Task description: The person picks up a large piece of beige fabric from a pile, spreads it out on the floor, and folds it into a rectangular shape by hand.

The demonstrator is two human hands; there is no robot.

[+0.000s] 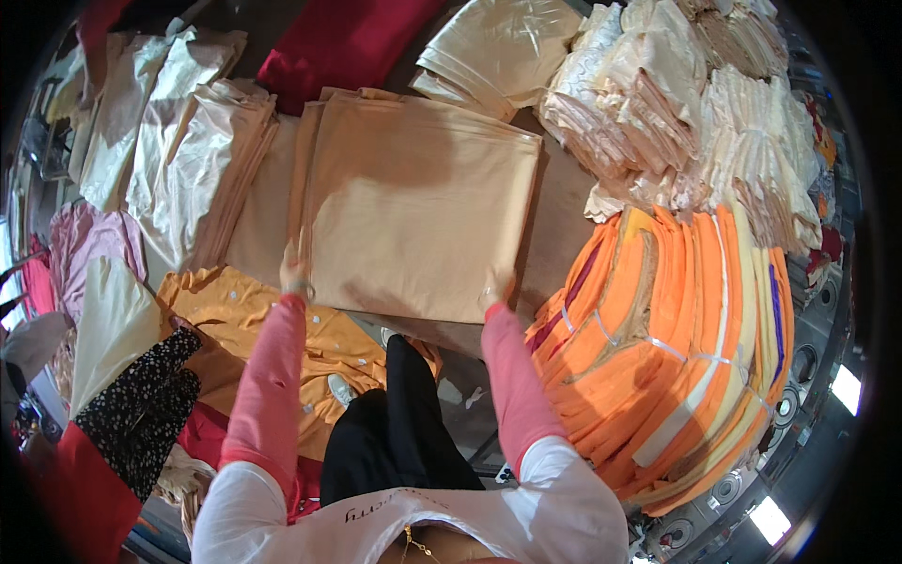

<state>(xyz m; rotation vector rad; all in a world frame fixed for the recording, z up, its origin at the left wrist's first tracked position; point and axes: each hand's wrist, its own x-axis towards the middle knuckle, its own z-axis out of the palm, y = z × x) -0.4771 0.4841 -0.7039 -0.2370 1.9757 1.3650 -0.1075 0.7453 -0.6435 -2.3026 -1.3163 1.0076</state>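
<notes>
A large folded beige cloth [423, 211] lies flat before me on the brown table [560, 204], with a second folded layer showing along its left side. My left hand [294, 271] grips that left edge near the front corner. At the front right corner, my right hand [497, 283] has hold of the cloth, its fingers partly blurred against the fabric. Shadow falls across the cloth's upper left part.
Right of me stands a bundle of orange fabrics [634, 352] tied with white strips. Cream lace fabrics [634, 106] are piled behind it. Pale satin stacks [190, 162] lie left, red cloth [345, 49] behind. Someone in a black dotted sleeve [144, 402] is close on my left.
</notes>
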